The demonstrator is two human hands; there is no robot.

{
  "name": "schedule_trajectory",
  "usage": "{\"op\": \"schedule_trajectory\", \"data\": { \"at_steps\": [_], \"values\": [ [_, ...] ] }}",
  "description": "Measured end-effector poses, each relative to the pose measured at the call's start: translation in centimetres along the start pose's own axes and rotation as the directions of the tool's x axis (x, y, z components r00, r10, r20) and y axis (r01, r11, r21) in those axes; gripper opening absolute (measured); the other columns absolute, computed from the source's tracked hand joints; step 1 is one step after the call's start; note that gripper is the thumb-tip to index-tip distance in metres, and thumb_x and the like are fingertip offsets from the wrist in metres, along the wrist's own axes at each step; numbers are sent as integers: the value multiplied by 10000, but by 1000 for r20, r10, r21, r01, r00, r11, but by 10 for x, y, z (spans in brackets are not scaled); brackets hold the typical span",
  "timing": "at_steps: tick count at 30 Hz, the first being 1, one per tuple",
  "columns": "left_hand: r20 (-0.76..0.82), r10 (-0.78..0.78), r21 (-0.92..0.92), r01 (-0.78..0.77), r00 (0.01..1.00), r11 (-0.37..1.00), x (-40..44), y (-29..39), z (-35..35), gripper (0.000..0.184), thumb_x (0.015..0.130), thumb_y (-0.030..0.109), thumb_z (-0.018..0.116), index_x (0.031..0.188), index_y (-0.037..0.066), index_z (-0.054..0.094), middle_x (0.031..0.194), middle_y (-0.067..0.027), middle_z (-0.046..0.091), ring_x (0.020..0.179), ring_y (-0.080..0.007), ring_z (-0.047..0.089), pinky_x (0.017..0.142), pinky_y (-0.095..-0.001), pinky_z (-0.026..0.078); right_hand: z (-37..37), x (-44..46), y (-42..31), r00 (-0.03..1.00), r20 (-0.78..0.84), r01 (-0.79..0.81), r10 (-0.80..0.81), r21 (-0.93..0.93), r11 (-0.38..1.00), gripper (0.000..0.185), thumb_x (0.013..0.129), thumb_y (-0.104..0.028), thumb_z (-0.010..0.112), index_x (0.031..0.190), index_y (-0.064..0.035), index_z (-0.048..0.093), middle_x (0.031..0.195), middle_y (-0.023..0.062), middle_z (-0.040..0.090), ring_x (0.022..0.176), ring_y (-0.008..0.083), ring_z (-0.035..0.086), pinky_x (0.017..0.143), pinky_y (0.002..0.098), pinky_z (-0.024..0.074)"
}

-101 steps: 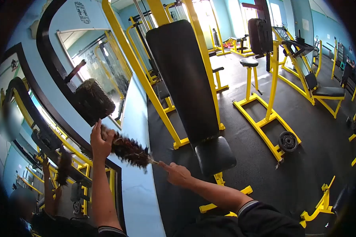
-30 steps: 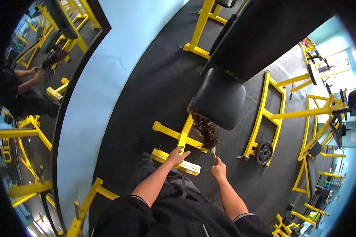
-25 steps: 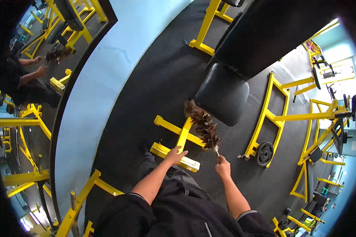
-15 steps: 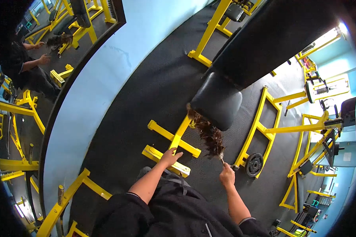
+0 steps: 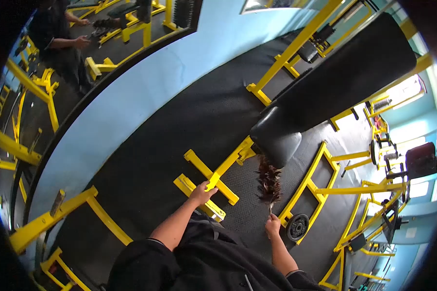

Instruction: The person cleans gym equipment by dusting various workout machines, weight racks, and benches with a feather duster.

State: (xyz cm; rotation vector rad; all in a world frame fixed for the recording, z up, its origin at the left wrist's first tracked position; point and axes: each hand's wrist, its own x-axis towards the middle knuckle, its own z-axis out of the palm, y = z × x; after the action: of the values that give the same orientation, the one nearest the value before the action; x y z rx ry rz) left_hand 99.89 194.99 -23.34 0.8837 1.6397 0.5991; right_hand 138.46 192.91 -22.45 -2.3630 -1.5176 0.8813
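Head view showed the two hands apart: the left hand (image 5: 200, 194) lay on the yellow frame (image 5: 228, 168), how tightly could not be told, while the right hand (image 5: 272, 226) was wrapped around the handle (image 5: 271, 209) of the feather duster (image 5: 268, 186), whose feathers pointed up to the lower edge of the black seat (image 5: 275, 137), contact being unclear. Dusting around that seat seemed the step in hand, and another stroke would have called for a firm hold on the handle and feathers angled in under the edge, the left hand steadying against the frame.
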Motion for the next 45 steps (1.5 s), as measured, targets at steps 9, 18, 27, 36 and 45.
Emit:
{"op": "schedule_trajectory", "data": {
  "at_steps": [9,18,27,36,45],
  "values": [
    [-25,-102,-87,100,994,991,-90,-71,-2,699,777,518,613,1286,58,483,1186,-197,577,1098,-318,561,932,-366,435,54,-10,-77,907,262,-385,329,202,900,280,874,-131,496,1095,-16,624,678,75,559,514,153,483,451,323,371],
    [-75,-300,-209,279,951,937,-170,-126,25,757,781,537,600,1338,57,422,1266,-198,525,1153,-320,525,965,-378,413,71,-28,-20,920,379,-81,105,-77,994,294,861,-123,511,1121,-31,613,614,42,539,471,186,490,438,336,400],
    [-247,-269,-283,197,931,939,-111,-177,64,658,814,429,624,1317,51,429,1216,-222,535,1066,-319,571,905,-391,463,147,91,28,941,201,336,-273,-441,832,245,833,-120,472,942,44,620,783,203,624,800,334,626,714,390,460],
    [-287,-41,141,85,957,986,-43,-202,102,612,833,307,608,1343,48,394,1308,-227,455,1211,-385,435,1010,-452,360,182,90,-1,839,536,314,-95,-335,888,296,860,-122,503,1101,14,610,871,224,660,841,278,659,769,334,489],
    [-276,85,666,127,957,735,51,-208,112,798,785,323,675,1410,39,271,1456,-251,211,1336,-377,280,1093,-454,253,150,165,-93,549,833,745,-73,-447,496,313,791,-126,499,1068,-101,642,962,238,620,921,392,606,778,443,489]
  ]
}}
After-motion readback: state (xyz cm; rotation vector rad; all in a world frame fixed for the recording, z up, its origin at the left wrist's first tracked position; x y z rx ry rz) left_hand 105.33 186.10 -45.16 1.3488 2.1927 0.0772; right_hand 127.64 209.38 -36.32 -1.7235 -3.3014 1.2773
